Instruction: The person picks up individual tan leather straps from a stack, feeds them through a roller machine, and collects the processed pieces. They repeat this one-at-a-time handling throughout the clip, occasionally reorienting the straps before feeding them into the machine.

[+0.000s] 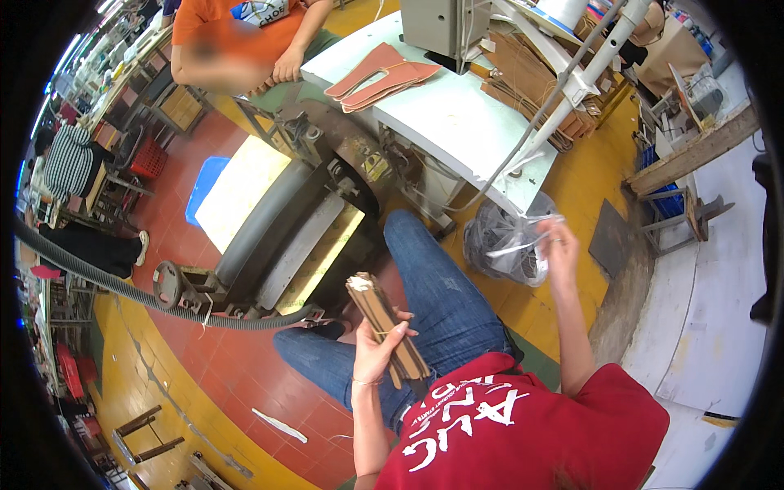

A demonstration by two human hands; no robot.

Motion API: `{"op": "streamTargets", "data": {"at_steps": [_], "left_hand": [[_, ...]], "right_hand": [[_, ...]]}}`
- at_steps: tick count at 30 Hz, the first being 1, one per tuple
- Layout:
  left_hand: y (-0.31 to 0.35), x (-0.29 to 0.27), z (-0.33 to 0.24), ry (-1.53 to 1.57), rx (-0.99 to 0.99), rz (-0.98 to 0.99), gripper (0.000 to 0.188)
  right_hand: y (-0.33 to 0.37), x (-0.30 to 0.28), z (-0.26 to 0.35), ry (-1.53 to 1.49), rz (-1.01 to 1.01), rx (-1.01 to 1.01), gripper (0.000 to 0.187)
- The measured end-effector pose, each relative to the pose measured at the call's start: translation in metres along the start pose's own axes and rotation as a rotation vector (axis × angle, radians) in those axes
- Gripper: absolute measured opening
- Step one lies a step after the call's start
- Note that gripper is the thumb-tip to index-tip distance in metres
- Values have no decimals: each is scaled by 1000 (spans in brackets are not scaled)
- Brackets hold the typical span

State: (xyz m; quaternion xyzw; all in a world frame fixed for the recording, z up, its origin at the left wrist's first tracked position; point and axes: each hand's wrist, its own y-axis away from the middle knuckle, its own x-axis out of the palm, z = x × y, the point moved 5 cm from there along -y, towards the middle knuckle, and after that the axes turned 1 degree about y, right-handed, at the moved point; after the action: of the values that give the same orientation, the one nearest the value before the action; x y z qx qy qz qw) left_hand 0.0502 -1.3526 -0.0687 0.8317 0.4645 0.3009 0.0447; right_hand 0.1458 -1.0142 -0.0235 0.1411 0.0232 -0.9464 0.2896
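Progress looks early to me. Left hand is wrapped around a tied bundle of brown strips, fingers pressed together on it, near my lap. Right hand reaches further right, fingertips pinching a thin strip at the mouth of a grey plastic bag under the white table. I judge the bundle not yet bagged.

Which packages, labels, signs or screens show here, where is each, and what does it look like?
Plastic bag: by the white table's edge, grey and see-through, crumpled, right hand at its top.
Sticker: on the dark machine under the table, small, yellow.
Shirt print: on the red shirt at the bottom, white lettering.
Left hand holds a tied bundle of brown strips, unlabelled.
No screens or signs that I can make out.
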Motion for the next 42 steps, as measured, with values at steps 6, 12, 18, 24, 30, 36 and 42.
{"op": "streamTargets", "data": {"at_steps": [6,12,18,24,30,36,42], "left_hand": [[5,-18,2,65,22,-98,28],[4,-9,3,22,38,-100,24],[2,-7,6,-18,-12,-139,35],[-2,2,3,-121,-42,-40,49],[-13,18,16,-25,-165,-11,45],[-21,39,17,290,-151,73,50],[-20,38,5,129,-138,20,56]], "right_hand": [[-34,-98,63,-13,-573,-334,30],[-76,-97,33,35,-521,-547,31],[-93,-94,-256,-79,-644,369,32],[-34,-58,-398,48,-186,976,19],[-110,-75,-365,-163,-282,748,21],[-128,-100,-341,279,-238,816,38],[-47,34,-204,442,271,4,25]]}}
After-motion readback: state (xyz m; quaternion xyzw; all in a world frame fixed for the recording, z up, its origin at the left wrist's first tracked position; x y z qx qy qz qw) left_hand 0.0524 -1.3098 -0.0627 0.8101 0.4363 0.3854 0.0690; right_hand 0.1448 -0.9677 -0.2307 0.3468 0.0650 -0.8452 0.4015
